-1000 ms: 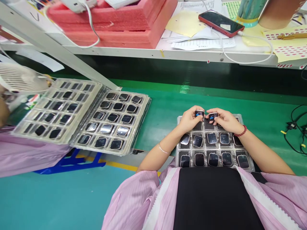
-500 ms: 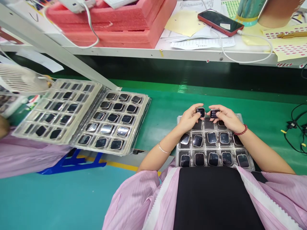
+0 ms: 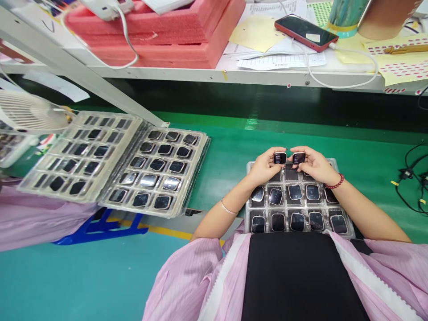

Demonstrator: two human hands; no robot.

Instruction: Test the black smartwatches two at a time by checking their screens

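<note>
The left hand (image 3: 265, 165) has its grip closed on one watch (image 3: 280, 158); the right hand (image 3: 313, 163) holds a second watch (image 3: 298, 157) tight. Both are over one clear tray (image 3: 247, 217) on the green desk (image 3: 230, 154). Its two near rows hold ten more watches (image 3: 295, 192).

Got a chunky stack of red foam (image 3: 157, 49) on my shelf (image 3: 174, 74) at 11 o'clock, with some white gadget (image 3: 103, 6) on top. My phone (image 3: 306, 32) lies face up at 1, white cable (image 3: 333, 46) plugged in, touching loose papers (image 3: 284, 62). Brownish pen (image 3: 406, 49) at 2, white fan (image 3: 31, 111) between 9 and 10, blue frame (image 3: 83, 236) over teal floor (image 3: 100, 281) at 8, and messy black wires (image 3: 406, 174) on the green bench (image 3: 227, 156) at 3.
</note>
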